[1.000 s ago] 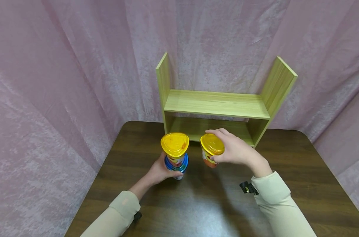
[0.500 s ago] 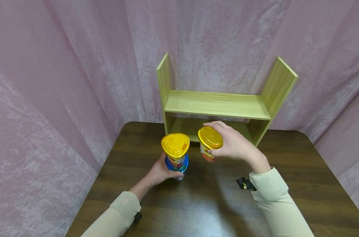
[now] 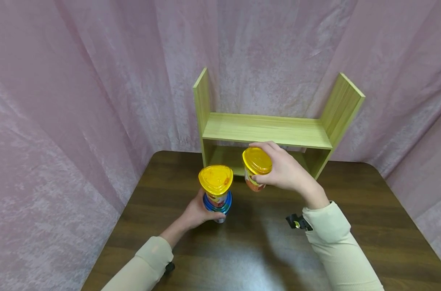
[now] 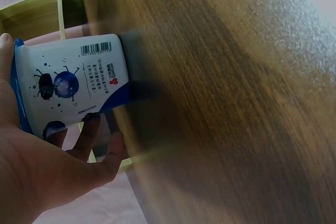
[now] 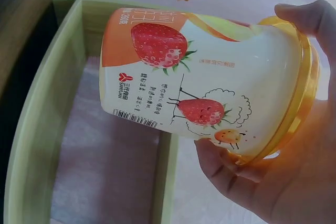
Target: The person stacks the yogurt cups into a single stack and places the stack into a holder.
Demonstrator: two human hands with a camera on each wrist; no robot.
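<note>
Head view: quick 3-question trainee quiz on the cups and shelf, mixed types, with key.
1. True or false: the right hand holds the strawberry cup clear of the table.
2. What does the left hand grip? A. blue cup B. shelf C. nothing
3. Fill in: both lids are ___ in colour.

Key: 1 true. 2 A, the blue cup. 3 yellow, as on the strawberry cup's lid. The shelf holds nothing in view.

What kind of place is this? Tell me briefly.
Probably a staged recording set, not a home: pink curtains drape all around a dark wooden table that carries only a small wooden shelf and two yogurt cups.
</note>
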